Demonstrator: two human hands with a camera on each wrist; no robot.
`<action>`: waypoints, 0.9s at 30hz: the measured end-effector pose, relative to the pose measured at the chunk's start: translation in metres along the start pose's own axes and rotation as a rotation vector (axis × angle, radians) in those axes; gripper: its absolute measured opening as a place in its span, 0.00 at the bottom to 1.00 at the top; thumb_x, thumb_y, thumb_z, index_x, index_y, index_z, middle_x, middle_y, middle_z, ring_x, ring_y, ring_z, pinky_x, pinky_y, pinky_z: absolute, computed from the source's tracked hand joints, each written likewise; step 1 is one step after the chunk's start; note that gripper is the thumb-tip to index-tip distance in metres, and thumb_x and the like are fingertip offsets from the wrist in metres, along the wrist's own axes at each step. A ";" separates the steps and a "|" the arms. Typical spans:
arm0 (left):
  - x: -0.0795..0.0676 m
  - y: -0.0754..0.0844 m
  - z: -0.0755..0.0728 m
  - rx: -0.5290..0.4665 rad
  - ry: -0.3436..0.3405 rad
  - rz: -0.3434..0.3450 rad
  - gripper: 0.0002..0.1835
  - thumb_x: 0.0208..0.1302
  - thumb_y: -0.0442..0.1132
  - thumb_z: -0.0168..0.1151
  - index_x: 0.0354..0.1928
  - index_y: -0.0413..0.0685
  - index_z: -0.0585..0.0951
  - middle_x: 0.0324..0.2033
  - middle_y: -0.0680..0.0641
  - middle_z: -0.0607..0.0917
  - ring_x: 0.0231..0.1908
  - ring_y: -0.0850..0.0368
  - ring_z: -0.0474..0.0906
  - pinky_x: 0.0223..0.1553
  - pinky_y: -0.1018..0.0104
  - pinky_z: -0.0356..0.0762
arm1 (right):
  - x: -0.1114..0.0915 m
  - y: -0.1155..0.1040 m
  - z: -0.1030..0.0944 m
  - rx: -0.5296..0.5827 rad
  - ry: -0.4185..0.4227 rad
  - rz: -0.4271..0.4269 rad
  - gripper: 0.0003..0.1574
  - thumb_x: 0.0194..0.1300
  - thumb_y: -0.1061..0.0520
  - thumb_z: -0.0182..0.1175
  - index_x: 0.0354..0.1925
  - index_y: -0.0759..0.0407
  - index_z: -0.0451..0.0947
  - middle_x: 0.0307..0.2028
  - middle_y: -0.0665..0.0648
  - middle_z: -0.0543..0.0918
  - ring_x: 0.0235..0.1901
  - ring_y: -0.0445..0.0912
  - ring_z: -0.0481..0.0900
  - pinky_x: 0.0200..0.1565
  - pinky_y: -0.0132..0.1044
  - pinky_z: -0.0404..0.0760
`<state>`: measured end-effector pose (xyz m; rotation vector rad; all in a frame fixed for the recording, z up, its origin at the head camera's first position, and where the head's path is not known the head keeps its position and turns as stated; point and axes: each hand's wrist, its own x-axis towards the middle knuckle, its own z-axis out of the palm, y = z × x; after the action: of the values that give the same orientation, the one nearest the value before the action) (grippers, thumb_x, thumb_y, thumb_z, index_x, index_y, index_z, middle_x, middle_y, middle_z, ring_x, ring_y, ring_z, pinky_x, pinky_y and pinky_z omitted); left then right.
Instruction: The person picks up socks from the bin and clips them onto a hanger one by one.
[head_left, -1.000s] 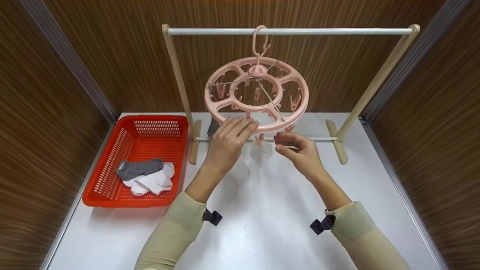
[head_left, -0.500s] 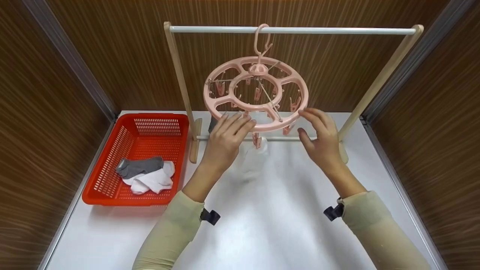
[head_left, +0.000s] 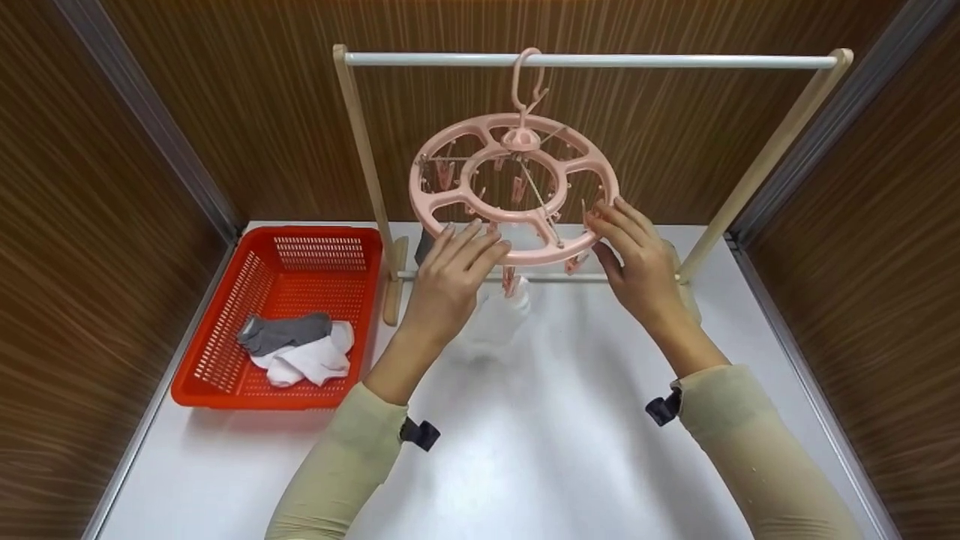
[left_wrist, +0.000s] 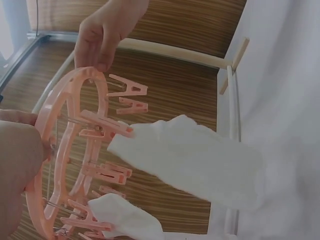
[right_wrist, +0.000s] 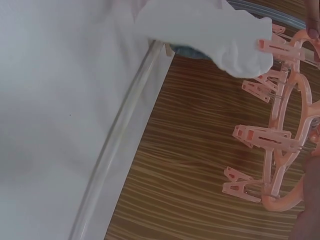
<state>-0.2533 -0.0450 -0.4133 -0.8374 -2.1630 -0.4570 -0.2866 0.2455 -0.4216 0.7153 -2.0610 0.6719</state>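
Observation:
A pink round clip hanger (head_left: 514, 259) hangs by its hook from the rack's top bar. My left hand (head_left: 450, 285) holds its front left rim, fingers laid over the ring. At the right rim, my right hand (head_left: 637, 262) grips the ring between fingers and thumb. A white sock (left_wrist: 185, 155) dangles from a clothespin (left_wrist: 107, 124) at the front, and a second white sock (left_wrist: 125, 215) hangs from another pin. Part of a grey sock (head_left: 424, 246) shows behind my left hand. Several other clothespins (right_wrist: 242, 186) hold nothing.
A red basket (head_left: 184, 367) stands on the left with a grey sock (head_left: 289, 334) and white socks (head_left: 311, 364) in it. The rack has wooden posts (head_left: 765, 165) and a white top bar (head_left: 637, 60). Wood-grain walls enclose the white table (head_left: 525, 450).
My right hand has left the front clothespin and white sock, moved right and up, and taken hold of the hanger's right rim. My left hand stays on the left rim.

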 end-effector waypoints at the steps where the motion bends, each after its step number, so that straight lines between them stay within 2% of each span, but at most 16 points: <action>1: 0.000 0.000 0.000 0.000 0.004 0.000 0.21 0.67 0.25 0.59 0.57 0.53 0.83 0.60 0.49 0.83 0.67 0.49 0.72 0.71 0.47 0.62 | 0.000 -0.001 0.001 0.009 0.010 -0.003 0.22 0.64 0.64 0.66 0.57 0.55 0.82 0.61 0.55 0.81 0.65 0.56 0.74 0.69 0.44 0.68; 6: -0.003 -0.002 0.001 0.004 0.020 -0.005 0.21 0.66 0.25 0.60 0.57 0.53 0.83 0.59 0.48 0.83 0.66 0.48 0.73 0.70 0.45 0.64 | 0.001 -0.004 0.002 0.036 0.056 -0.019 0.19 0.63 0.64 0.66 0.54 0.56 0.84 0.57 0.55 0.84 0.61 0.56 0.78 0.68 0.44 0.70; 14: -0.006 0.001 -0.002 0.007 0.026 -0.033 0.20 0.69 0.31 0.59 0.60 0.54 0.82 0.61 0.48 0.82 0.67 0.47 0.72 0.70 0.43 0.63 | 0.000 -0.011 0.001 0.055 0.058 -0.037 0.21 0.63 0.65 0.65 0.55 0.57 0.84 0.57 0.55 0.84 0.61 0.57 0.78 0.70 0.43 0.67; 21: -0.002 0.015 -0.006 -0.007 0.078 0.018 0.19 0.67 0.36 0.62 0.60 0.52 0.81 0.61 0.46 0.81 0.67 0.46 0.71 0.71 0.44 0.62 | 0.000 -0.020 0.003 0.050 0.116 -0.062 0.19 0.61 0.65 0.66 0.52 0.57 0.85 0.52 0.58 0.87 0.59 0.55 0.79 0.68 0.48 0.70; 25: 0.002 0.023 -0.004 -0.008 0.064 0.043 0.21 0.66 0.39 0.65 0.61 0.53 0.81 0.63 0.47 0.80 0.68 0.47 0.70 0.73 0.49 0.60 | 0.001 -0.027 0.007 0.045 0.137 -0.086 0.18 0.61 0.65 0.67 0.51 0.57 0.86 0.50 0.57 0.87 0.57 0.57 0.80 0.66 0.52 0.71; 27: 0.003 0.025 -0.002 0.007 0.056 0.059 0.21 0.66 0.39 0.66 0.61 0.53 0.81 0.64 0.47 0.79 0.68 0.46 0.69 0.72 0.48 0.62 | 0.002 -0.031 0.009 0.043 0.144 -0.094 0.18 0.61 0.66 0.67 0.50 0.58 0.86 0.49 0.57 0.88 0.56 0.57 0.81 0.65 0.53 0.72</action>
<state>-0.2361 -0.0265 -0.4081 -0.8719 -2.0815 -0.4374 -0.2710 0.2174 -0.4189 0.7616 -1.8749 0.6958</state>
